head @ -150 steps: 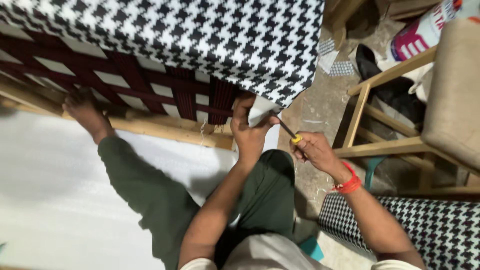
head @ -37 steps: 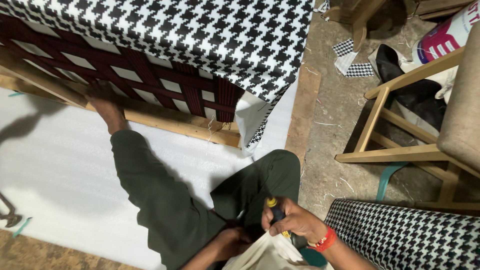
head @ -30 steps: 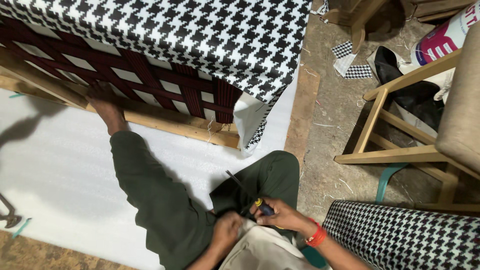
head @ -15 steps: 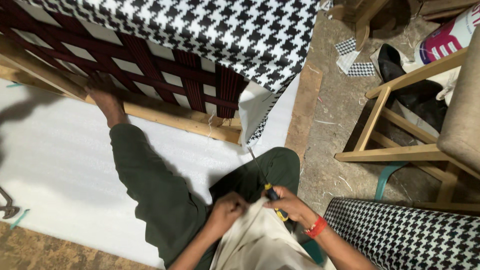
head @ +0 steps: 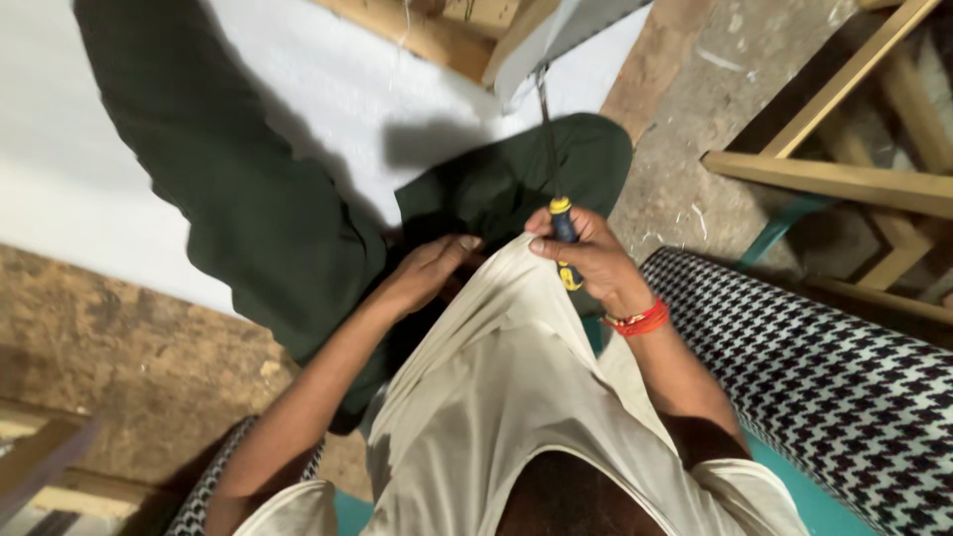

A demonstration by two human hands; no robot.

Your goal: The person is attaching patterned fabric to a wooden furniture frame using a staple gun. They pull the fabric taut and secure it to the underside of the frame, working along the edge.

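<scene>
- Left of frame: dark green trouser leg (head: 248, 199) stretched over a white sheet (head: 60, 169) on the floor.
- Centre: left hand (head: 422, 273), fingers loosely bent, holding nothing, touching the cream shirt hem (head: 496, 298).
- Right of centre: right hand (head: 586, 260) closed around the blue-and-yellow handle of a screwdriver (head: 561, 223), shaft pointing up-frame.
- Right: houndstooth cushion (head: 824, 367); wooden chair frame (head: 844, 169), upper right.

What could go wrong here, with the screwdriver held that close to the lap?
The right hand grips the screwdriver and pinches the shirt hem at once, so the grip may slip. The thin shaft points over the green trouser leg and might jab it. The left hand lies close by and could get poked.
</scene>
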